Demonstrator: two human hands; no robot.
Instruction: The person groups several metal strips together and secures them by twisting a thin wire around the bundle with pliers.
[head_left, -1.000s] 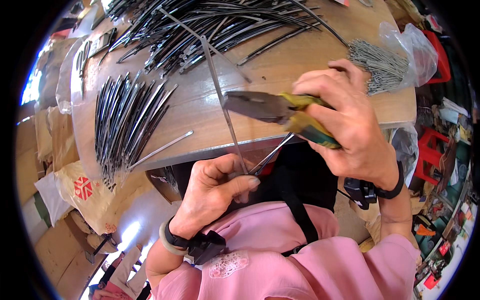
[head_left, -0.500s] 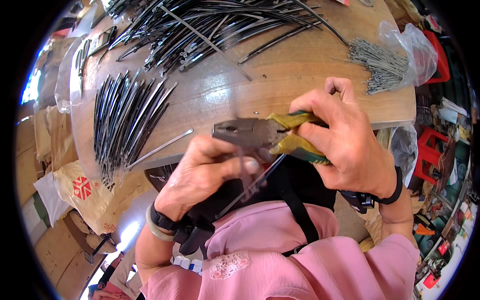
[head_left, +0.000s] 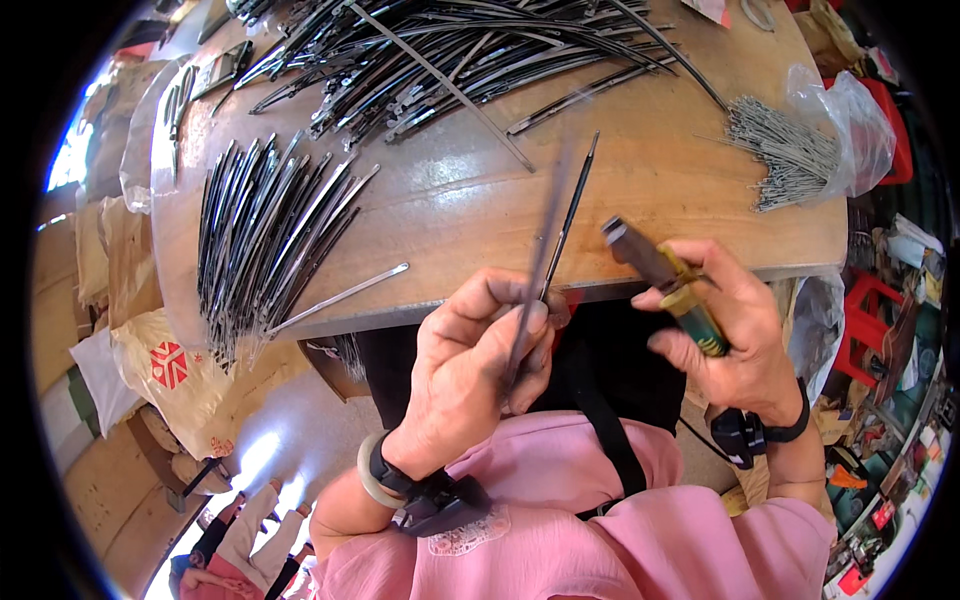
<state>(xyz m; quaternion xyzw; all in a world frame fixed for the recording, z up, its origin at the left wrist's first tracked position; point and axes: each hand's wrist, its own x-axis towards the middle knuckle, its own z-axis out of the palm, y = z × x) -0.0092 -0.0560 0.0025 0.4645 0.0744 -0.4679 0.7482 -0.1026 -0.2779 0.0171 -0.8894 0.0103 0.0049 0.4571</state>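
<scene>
My left hand [head_left: 465, 355] is closed, pinching two long pieces upright just off the table's front edge. One is a thin black strip [head_left: 570, 220] with a silvery section; the other, a dark flat strip [head_left: 545, 240], is smeared by motion. To its right my right hand [head_left: 750, 345] is wrapped round combination pliers [head_left: 697, 320] with yellow-and-green handles. Their dark jaws point up and left, apart from the strips. A fan of black strips [head_left: 265, 240] lies on the table left of my hands, with one single strip [head_left: 340, 300] beside it.
A large heap of black strips [head_left: 460, 70] covers the far side of the wooden table [head_left: 450, 230]. Thin grey wires [head_left: 785, 155] stick out of a clear plastic bag [head_left: 865, 135] at the right. Red stools [head_left: 865, 310] stand beyond. Another person [head_left: 215, 580] shows at lower left.
The pliers have moved right, away from my left hand, and turned so their jaws point more upward. My left hand has shifted right and now holds the strips upright.
</scene>
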